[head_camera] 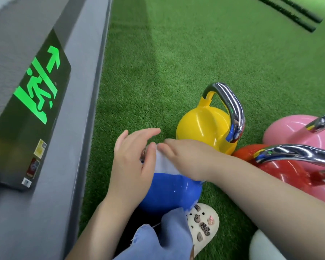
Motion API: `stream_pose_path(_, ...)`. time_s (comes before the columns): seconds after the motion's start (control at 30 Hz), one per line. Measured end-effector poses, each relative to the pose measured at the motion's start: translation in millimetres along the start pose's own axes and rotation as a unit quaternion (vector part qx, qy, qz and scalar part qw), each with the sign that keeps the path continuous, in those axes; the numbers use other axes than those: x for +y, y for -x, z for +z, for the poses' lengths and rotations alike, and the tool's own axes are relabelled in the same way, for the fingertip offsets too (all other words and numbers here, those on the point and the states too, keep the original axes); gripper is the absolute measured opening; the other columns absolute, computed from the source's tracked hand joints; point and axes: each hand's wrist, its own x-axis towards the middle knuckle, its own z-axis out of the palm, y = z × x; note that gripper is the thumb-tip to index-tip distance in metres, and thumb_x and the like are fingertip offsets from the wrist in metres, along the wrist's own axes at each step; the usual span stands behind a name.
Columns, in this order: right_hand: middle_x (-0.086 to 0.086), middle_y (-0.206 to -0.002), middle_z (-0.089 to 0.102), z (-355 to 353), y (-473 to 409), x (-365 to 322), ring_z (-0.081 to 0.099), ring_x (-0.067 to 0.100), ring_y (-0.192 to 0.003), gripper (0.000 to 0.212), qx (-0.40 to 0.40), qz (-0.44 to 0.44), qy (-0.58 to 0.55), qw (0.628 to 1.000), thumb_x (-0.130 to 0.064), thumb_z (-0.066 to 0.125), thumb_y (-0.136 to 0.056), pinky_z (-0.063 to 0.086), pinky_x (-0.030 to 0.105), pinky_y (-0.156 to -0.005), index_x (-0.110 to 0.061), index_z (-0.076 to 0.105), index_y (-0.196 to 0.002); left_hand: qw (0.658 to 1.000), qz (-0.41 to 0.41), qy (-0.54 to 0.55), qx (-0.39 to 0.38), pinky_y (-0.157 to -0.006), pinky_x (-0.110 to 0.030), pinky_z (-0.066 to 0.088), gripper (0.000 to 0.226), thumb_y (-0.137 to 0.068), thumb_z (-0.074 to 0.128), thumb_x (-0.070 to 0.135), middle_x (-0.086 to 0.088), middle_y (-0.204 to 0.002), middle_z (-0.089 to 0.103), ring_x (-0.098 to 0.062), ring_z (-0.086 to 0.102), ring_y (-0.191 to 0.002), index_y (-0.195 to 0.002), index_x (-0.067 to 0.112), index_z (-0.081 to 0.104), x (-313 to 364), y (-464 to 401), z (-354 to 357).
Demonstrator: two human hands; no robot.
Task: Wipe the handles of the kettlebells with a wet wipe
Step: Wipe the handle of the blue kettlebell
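The wet wipe point(165, 163) is a pale sheet draped over the top of the blue kettlebell point(172, 194), where its handle is, and the handle itself is hidden under the wipe and the hands. The right hand point(186, 158) lies on the wipe with fingers stretched out and pressing down on it. The left hand point(133, 158) is just beside it on the left of the wipe, its fingers loosely bent and spread; whether they pinch the edge of the wipe I cannot tell.

The blue kettlebell stands on the green turf floor point(195, 53), near the person's cream clog point(203, 229) with small charms and a blue jeans leg point(167, 239). Behind it is a yellow kettlebell point(201, 126) with a chrome handle point(233, 109). To the right are a red kettlebell point(281, 173) and a pink kettlebell point(293, 132), also with chrome handles. On the left a grey wall point(79, 128) carries a green exit sign point(36, 87).
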Motion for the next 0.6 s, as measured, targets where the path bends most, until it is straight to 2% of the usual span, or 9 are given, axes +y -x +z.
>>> stream_pose_path(0.07,0.000,-0.087,0.040,1,-10,-18,0.048,0.026,-0.083,0.017,0.037,-0.028,0.102,0.994,-0.018,0.039,-0.097,0.035,0.034,-0.057,-0.016,0.040,-0.114,0.999,-0.026,0.024,-0.011,-0.097,-0.013,0.035,0.033,-0.087,0.040,0.018,0.011,-0.106,0.058,0.003,0.052,-0.098,-0.110,0.011,0.063,3,-11,-5)
stream_pose_path(0.13,0.004,-0.112,0.051,1,-14,-29,0.053,0.028,-0.101,0.026,0.052,-0.038,0.132,0.989,-0.015,0.042,-0.095,0.041,0.035,-0.066,-0.013,0.046,-0.120,0.994,-0.051,0.029,-0.089,-0.093,-0.004,0.034,0.036,-0.089,0.041,0.024,0.009,-0.110,0.061,0.001,0.053,-0.104,-0.114,0.012,0.064,5,-24,-9)
stream_pose_path(0.2,0.008,-0.125,0.051,-2,-13,-30,0.049,0.028,-0.115,0.029,0.026,-0.039,0.136,0.990,-0.013,0.043,-0.093,0.040,0.041,-0.085,-0.011,0.051,-0.121,0.980,-0.065,0.010,-0.186,-0.094,-0.011,0.036,0.043,-0.090,0.036,0.033,0.005,-0.115,0.064,-0.007,0.056,-0.109,-0.117,0.015,0.063,7,-32,-9)
stream_pose_path(0.27,0.010,-0.122,0.054,-2,-9,-17,0.050,0.029,-0.112,0.027,-0.006,-0.046,0.123,0.991,-0.011,0.042,-0.094,0.036,0.034,-0.081,-0.010,0.054,-0.118,0.972,-0.030,-0.041,-0.229,-0.096,-0.021,0.034,0.055,-0.090,0.026,0.045,0.000,-0.116,0.066,-0.017,0.059,-0.107,-0.118,0.015,0.063,11,-34,-6)
stream_pose_path(0.33,0.013,-0.117,0.057,-2,-4,-4,0.053,0.030,-0.108,0.026,-0.037,-0.053,0.079,0.995,-0.013,0.040,-0.095,0.041,0.033,-0.084,-0.007,0.058,-0.113,0.962,0.001,-0.075,-0.264,-0.103,-0.022,0.025,0.068,-0.087,0.012,0.050,0.001,-0.121,0.064,-0.017,0.057,-0.111,-0.123,0.016,0.059,19,-33,1)
stream_pose_path(0.4,0.020,-0.111,0.059,-2,1,7,0.054,0.031,-0.099,0.043,-0.059,-0.059,0.024,0.996,-0.027,0.029,-0.095,0.044,0.040,-0.083,0.001,0.059,-0.109,0.953,0.005,-0.090,-0.289,-0.110,-0.024,0.017,0.076,-0.083,0.005,0.052,0.001,-0.129,0.058,-0.013,0.052,-0.119,-0.130,0.017,0.052,26,-31,8)
stream_pose_path(0.47,0.021,-0.104,0.060,-3,9,14,0.049,0.025,-0.083,0.065,-0.055,-0.040,-0.014,0.998,-0.041,0.014,-0.087,0.040,0.037,-0.074,0.003,0.059,-0.106,0.948,0.018,-0.110,-0.299,-0.112,-0.027,0.017,0.078,-0.082,0.002,0.051,0.000,-0.132,0.056,-0.014,0.049,-0.122,-0.132,0.015,0.050,29,-30,14)
stream_pose_path(0.53,0.018,-0.106,0.059,-4,16,22,0.049,0.022,-0.086,0.048,-0.033,0.003,-0.091,0.995,-0.039,0.025,-0.097,0.041,0.034,-0.078,-0.003,0.055,-0.106,0.936,0.033,-0.142,-0.320,-0.111,-0.028,0.017,0.080,-0.079,-0.002,0.050,0.000,-0.126,0.060,-0.015,0.053,-0.118,-0.129,0.017,0.052,29,-30,16)
stream_pose_path(0.6,0.008,-0.108,0.059,-4,21,29,0.052,0.019,-0.094,0.029,-0.038,0.031,-0.157,0.986,-0.033,0.042,-0.097,0.042,0.027,-0.081,-0.008,0.052,-0.110,0.921,0.051,-0.192,-0.335,-0.111,-0.027,0.014,0.084,-0.075,-0.010,0.049,0.003,-0.114,0.064,-0.015,0.056,-0.110,-0.125,0.021,0.052,29,-29,18)
